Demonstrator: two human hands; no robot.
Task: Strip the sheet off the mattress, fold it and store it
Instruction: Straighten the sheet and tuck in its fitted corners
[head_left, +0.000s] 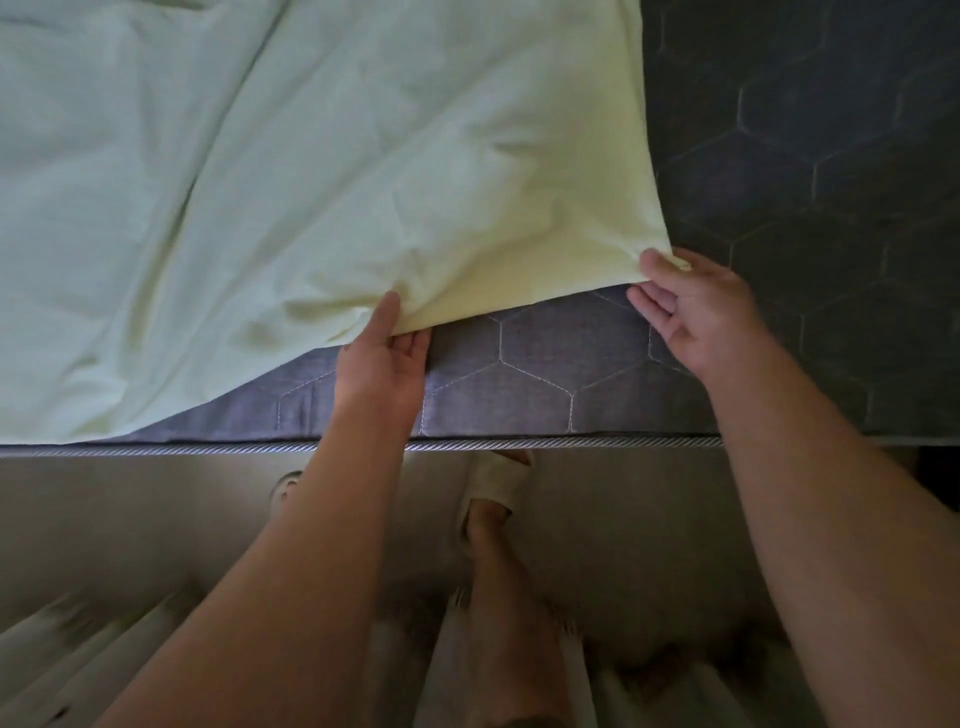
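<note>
Both hands' fingers, left hand (382, 358) and right hand (691, 312), pinching pale sheet (311, 182) edge, lifted corner toward right, off grey mattress (545, 364).

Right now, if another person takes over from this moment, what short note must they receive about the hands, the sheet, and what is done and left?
Left hand: pinches the sheet edge, thumb on top.
Right hand: pinches the sheet's corner.
The near edge is lifted, baring the grey quilted mattress near its piped border and on the right; the rest of the sheet lies on the bed.
Done: near corner freed.
Left: pull it fully off, fold, store.
</note>
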